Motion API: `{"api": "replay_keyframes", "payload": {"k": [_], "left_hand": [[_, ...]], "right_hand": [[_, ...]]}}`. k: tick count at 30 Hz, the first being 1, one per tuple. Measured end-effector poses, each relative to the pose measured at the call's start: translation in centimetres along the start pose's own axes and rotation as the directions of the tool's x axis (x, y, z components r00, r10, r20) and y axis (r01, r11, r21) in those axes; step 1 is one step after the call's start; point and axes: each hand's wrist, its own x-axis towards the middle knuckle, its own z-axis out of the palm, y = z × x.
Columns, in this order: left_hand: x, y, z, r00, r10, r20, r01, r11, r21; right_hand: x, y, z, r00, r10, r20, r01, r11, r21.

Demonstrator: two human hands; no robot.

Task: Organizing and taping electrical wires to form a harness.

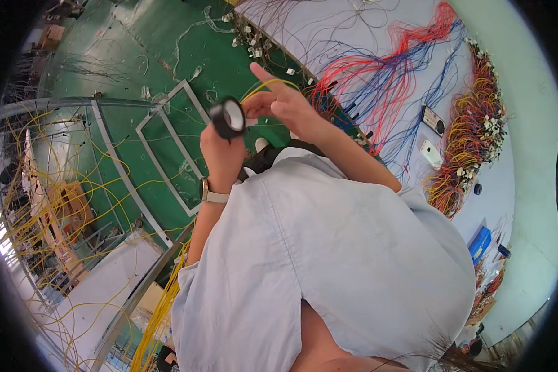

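Observation:
My left hand (222, 152), with a watch (206, 190) on its wrist, is closed around a roll of black tape (228, 119). The roll's pale core faces me, and its rim is slightly blurred. Close beside the roll is my right hand (288, 105). One of its fingers points up and away, while the others reach bent toward the tape, apart from it. A thin yellow wire (274, 80) arcs from beside the roll across my right hand's fingers. Whether those fingers touch the wire, I cannot tell. A small pale piece (250, 122) shows at the roll's edge.
To the right, a pale table (378, 56) bears red wires (409, 43), blue wires (378, 80) and a thick bundle of mixed wires (471, 124) with white connectors. A metal frame (115, 149) stands left, draped with yellow wires (161, 310). The floor (149, 37) is green.

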Motion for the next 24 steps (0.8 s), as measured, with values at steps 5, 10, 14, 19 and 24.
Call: {"api": "replay_keyframes", "payload": {"k": [5, 10, 14, 19, 24], "left_hand": [[0.3, 1.1, 0.5, 0.973, -0.182, 0.143, 0.224, 0.893, -0.391], [0.8, 1.2, -0.9, 0.843, -0.319, 0.432, 0.531, 0.619, -0.579], [1.1, 1.0, -1.9, 0.742, -0.323, 0.587, 0.668, 0.433, -0.606], [0.4, 1.7, -0.9, 0.936, -0.252, 0.247, 0.327, 0.881, -0.341], [0.2, 1.6, 0.1, 0.989, -0.146, -0.008, 0.145, 0.989, -0.037]], "right_hand": [[0.6, 0.2, -1.5, 0.994, 0.070, -0.084, -0.083, 0.984, -0.158], [1.5, 1.0, -2.1, 0.987, -0.148, -0.068, 0.133, 0.972, -0.196], [1.6, -0.9, -1.7, 0.988, 0.136, 0.077, -0.111, 0.957, -0.267], [1.2, -0.9, -0.7, 0.980, 0.199, 0.004, -0.179, 0.887, -0.425], [0.7, -0.9, 0.0, 0.984, 0.156, -0.082, -0.176, 0.839, -0.514]]}}
